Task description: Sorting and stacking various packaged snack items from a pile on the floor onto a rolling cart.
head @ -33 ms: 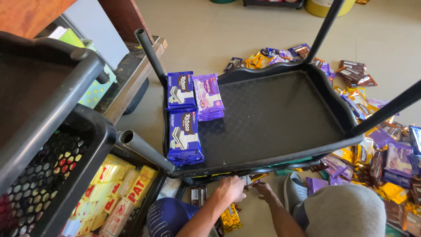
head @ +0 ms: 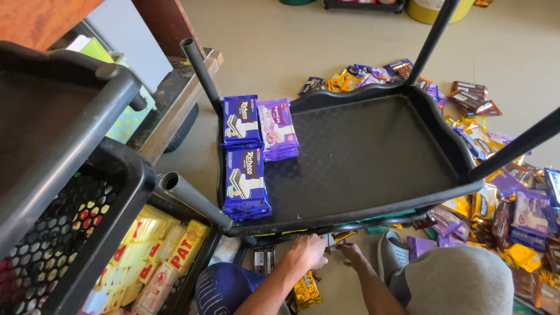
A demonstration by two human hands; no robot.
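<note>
Black plastic tray [head: 373, 217] stands just beyond both hands, carrying blue wafer packets [head: 246, 184] and purple packets [head: 279, 129] at its far-left side. Left hand [head: 306, 252] is curled, knuckles up; right hand [head: 350, 251] points its fingers [head: 340, 247] inward. Both meet at a small dark packet [head: 330, 239] under the tray's rim (grip hidden, so cannot tell whether either holds it). Judged step: gathering from the floor. Lifting calls for clearing that rim.
</note>
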